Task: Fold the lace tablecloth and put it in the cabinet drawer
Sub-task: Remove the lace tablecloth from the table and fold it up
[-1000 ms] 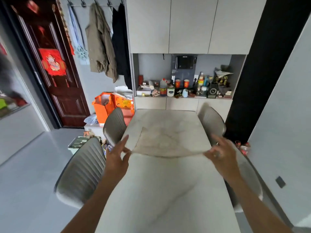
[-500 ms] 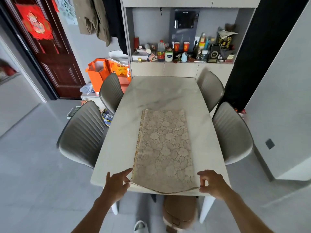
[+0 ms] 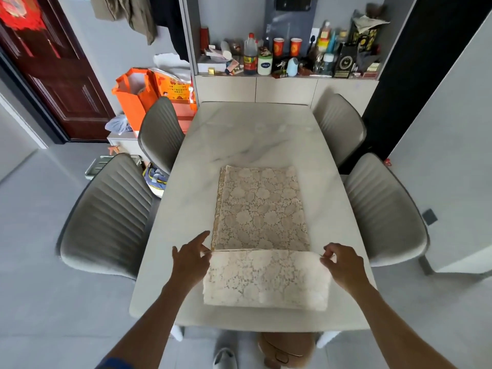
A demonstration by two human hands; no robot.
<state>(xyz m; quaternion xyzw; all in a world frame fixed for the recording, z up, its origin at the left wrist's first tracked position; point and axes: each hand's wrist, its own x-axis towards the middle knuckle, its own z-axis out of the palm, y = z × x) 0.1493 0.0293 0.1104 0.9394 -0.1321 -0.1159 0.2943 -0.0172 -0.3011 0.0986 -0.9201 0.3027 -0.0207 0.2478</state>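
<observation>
The lace tablecloth (image 3: 262,217) is lying on the marble surface (image 3: 239,134) in the lower centre of the frame, already reduced to a long narrow strip whose long axis is running from the near edge of the surface toward the upper part of the frame. The near end of the strip is being turned over onto itself: a paler flap is lying across the lower portion, and its free edge is crossing the strip from left to right, at a right angle to the long axis. The left hand (image 3: 190,258) is sitting at the left end of that free edge, and the right hand (image 3: 343,265) is sitting at the right end, so both hands are equally near the cloth and the unfolded remainder is lying directly ahead of them, higher in the frame. The left hand is pinching the corner between thumb and fingers, with the index finger extending upward along the gold-trimmed side of the strip. The right hand is curling narrowly, its fingertips gripping the opposite corner. Both hands are therefore closing on the cloth, not spreading flat. Judging from this arrangement, the fold in hand is a crosswise one, and the coming move is likely calling for both corners to travel together along the long axis. The cabinet drawers (image 3: 285,89), at the far end of the surface in the upper centre, are appearing closed.
</observation>
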